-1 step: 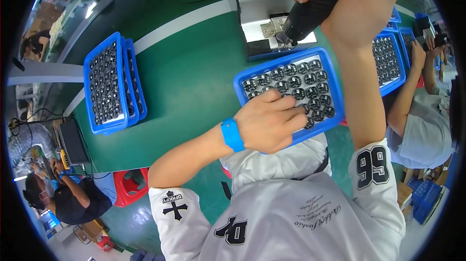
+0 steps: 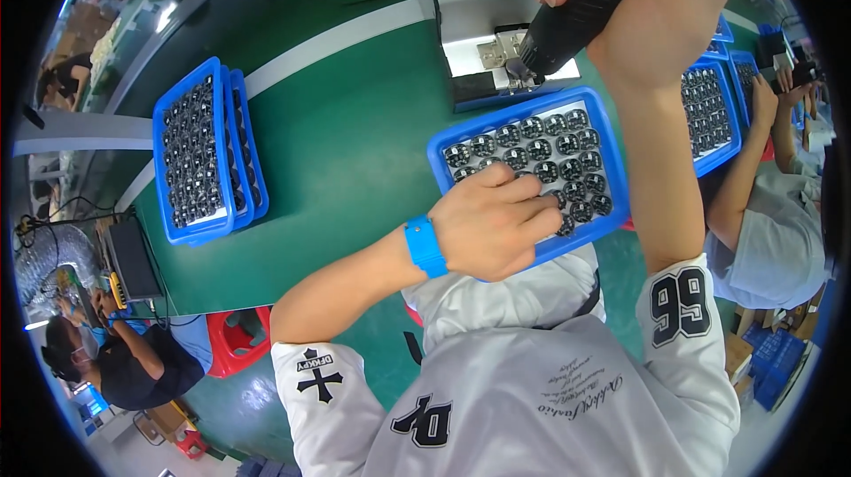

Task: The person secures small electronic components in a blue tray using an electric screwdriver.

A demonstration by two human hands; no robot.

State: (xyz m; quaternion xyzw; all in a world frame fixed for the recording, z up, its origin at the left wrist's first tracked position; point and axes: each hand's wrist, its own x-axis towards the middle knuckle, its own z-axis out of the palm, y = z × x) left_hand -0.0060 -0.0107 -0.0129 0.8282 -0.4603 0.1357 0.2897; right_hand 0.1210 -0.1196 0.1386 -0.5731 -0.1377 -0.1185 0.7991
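My right hand [image 2: 653, 38] is wrapped round a thick black handheld power tool [image 2: 581, 11], which looks like an electric screwdriver. Its tip points down at a small metal clamp block [image 2: 503, 50] on a silver bench fixture [image 2: 483, 3]; the exact contact is hard to make out. Just in front of the fixture lies a blue tray [image 2: 614, 180] with rows of round, glossy black parts [image 2: 539, 150] on a white insert. Over the tray's near left part rests my left hand [image 2: 496, 222], fingers bent down among the parts. Its fingertips are hidden, so what they pinch does not show.
Stacked blue trays [image 2: 238, 220] of similar parts stand at the left on the green table [image 2: 337, 140]. More filled trays [image 2: 722, 149] lie right of my right forearm, beside a co-worker [image 2: 767, 229]. A red stool [image 2: 239, 342] and another seated person [image 2: 133, 357] are lower left.
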